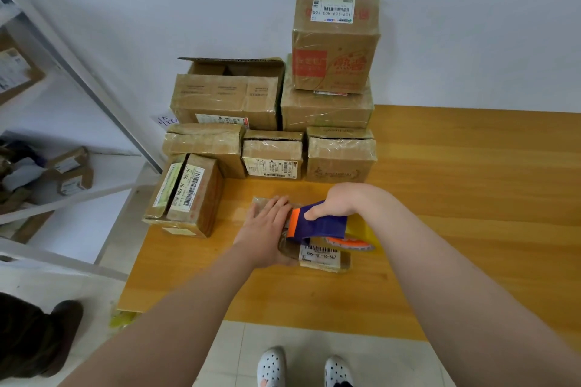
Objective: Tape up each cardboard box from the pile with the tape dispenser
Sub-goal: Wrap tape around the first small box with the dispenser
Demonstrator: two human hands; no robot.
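Small cardboard box (320, 257) on the counter (471, 185), left hand (267, 228) flat on it, fingers straight, right hand (339, 202) with fingers curled round the tape dispenser (320, 225) atop the box, pile of boxes (273, 158) just behind.

My left hand (267, 223) and the tape dispenser (317, 225) cover most of the top of the small box (319, 259), so I cannot see its flaps. The tape roll (364, 234) is partly hidden behind my right arm (424, 245). The labels (273, 168) on the pile (226, 97) behind the small box are too tiny to read. Left of it, the shelf (78, 94) is cut off.
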